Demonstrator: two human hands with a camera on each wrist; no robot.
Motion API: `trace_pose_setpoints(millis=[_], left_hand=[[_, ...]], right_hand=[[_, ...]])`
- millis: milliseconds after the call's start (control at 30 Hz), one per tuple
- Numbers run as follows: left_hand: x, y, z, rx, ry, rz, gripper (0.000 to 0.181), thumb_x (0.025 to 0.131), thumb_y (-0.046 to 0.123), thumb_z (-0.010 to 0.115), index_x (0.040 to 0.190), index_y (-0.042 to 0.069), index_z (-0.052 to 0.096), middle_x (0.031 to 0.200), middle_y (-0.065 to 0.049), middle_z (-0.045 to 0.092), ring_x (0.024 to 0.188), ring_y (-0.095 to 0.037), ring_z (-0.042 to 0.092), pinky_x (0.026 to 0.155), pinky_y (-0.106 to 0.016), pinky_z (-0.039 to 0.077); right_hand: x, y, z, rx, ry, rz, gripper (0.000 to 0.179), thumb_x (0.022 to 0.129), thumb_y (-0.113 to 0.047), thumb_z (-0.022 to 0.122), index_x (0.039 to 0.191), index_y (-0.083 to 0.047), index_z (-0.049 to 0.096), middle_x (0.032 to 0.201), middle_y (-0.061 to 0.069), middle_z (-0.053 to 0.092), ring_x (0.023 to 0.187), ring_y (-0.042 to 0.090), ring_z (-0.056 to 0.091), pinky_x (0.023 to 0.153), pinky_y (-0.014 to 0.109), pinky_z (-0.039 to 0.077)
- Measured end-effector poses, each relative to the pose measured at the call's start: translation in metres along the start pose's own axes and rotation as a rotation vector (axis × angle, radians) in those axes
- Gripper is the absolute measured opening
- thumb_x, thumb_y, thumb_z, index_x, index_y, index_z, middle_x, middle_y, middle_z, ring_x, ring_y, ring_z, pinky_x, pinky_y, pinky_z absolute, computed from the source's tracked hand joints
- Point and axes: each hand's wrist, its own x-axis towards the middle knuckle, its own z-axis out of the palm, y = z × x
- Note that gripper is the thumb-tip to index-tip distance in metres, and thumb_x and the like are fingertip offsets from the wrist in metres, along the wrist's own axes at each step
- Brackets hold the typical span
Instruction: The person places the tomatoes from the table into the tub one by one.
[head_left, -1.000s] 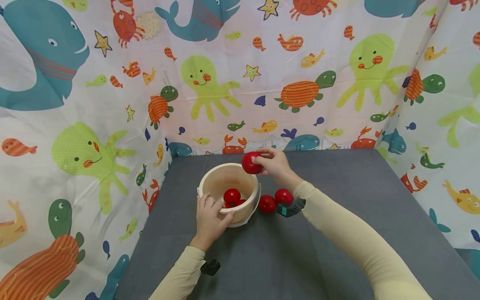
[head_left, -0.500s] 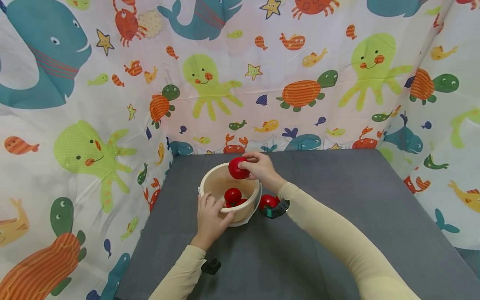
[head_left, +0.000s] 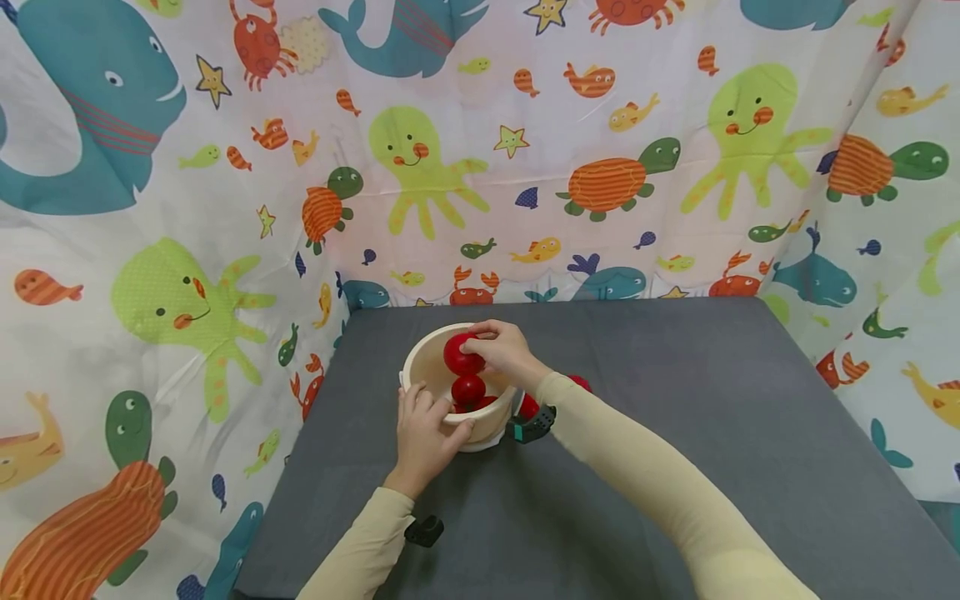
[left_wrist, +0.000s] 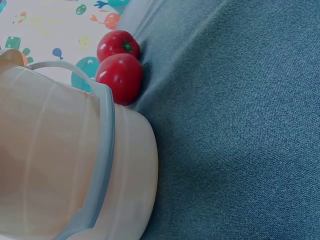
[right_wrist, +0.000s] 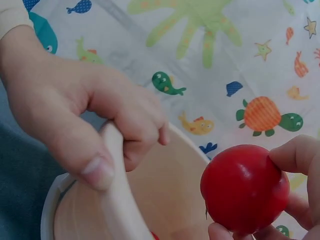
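A cream bucket (head_left: pixel 487 434) with a pale handle stands on the grey table. My left hand (head_left: pixel 427 435) grips its near rim, thumb outside and fingers over the edge, as the right wrist view shows. My right hand (head_left: pixel 506 353) holds a red tomato (head_left: pixel 459 354) by its fingertips, within the bucket's mouth in the head view. Below it, another tomato (head_left: pixel 468 390) lies on top of others in the bucket, partly hidden by the rim. Two more tomatoes sit outside: one near the bucket (left_wrist: pixel 119 79), the other just behind it (left_wrist: pixel 118 44).
The grey cloth-covered table (head_left: pixel 660 417) stretches to the right and in front of the bucket. A white curtain (head_left: pixel 480 192) printed with sea animals hangs behind the table and along both sides. My right forearm partly covers the tomatoes outside the bucket.
My right hand has carried the tomato left and down, from beside the bucket's right rim into its mouth. My left hand has kept its grip on the rim.
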Motion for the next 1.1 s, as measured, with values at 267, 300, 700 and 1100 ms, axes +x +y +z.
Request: trace_pose_setpoints(millis=[267,300,700,1100], left_hand=[[-0.002,0.0,0.001,0.028,-0.011,-0.005,0.03,0.08,0.043,0.07,0.08,0.014,0.064,0.084,-0.011,0.062,0.12,-0.042,0.057,0.102,-0.083,0.033],[-0.002,0.0,0.002,0.03,-0.012,-0.005,0.03,0.081,0.043,0.07,0.08,0.014,0.064,0.084,-0.011,0.062,0.12,-0.042,0.057,0.103,-0.083,0.032],[0.0,0.001,0.002,0.012,0.017,0.014,0.026,0.081,0.039,0.07,0.08,0.014,0.064,0.081,-0.01,0.06,0.119,-0.042,0.057,0.102,-0.084,0.033],[-0.001,-0.001,0.002,0.013,0.013,0.004,0.028,0.08,0.041,0.069,0.078,0.014,0.062,0.082,-0.01,0.061,0.118,-0.044,0.059,0.103,-0.083,0.032]], right_hand=[[0.005,0.012,0.011,-0.025,-0.032,0.046,0.038,0.089,-0.02,0.075,0.125,-0.013,0.066,0.13,0.015,0.068,0.104,0.028,0.065,0.089,0.051,0.06],[0.005,0.013,0.012,-0.034,-0.032,0.046,0.037,0.089,-0.02,0.075,0.124,-0.013,0.066,0.13,0.015,0.067,0.105,0.028,0.065,0.088,0.051,0.061],[0.004,0.017,0.019,-0.117,-0.074,0.023,0.038,0.087,-0.019,0.075,0.123,-0.011,0.066,0.13,0.015,0.065,0.106,0.029,0.063,0.088,0.053,0.061],[0.004,0.019,0.021,-0.091,-0.107,0.006,0.043,0.092,-0.018,0.066,0.133,-0.006,0.061,0.133,0.015,0.066,0.113,0.04,0.065,0.082,0.046,0.063]])
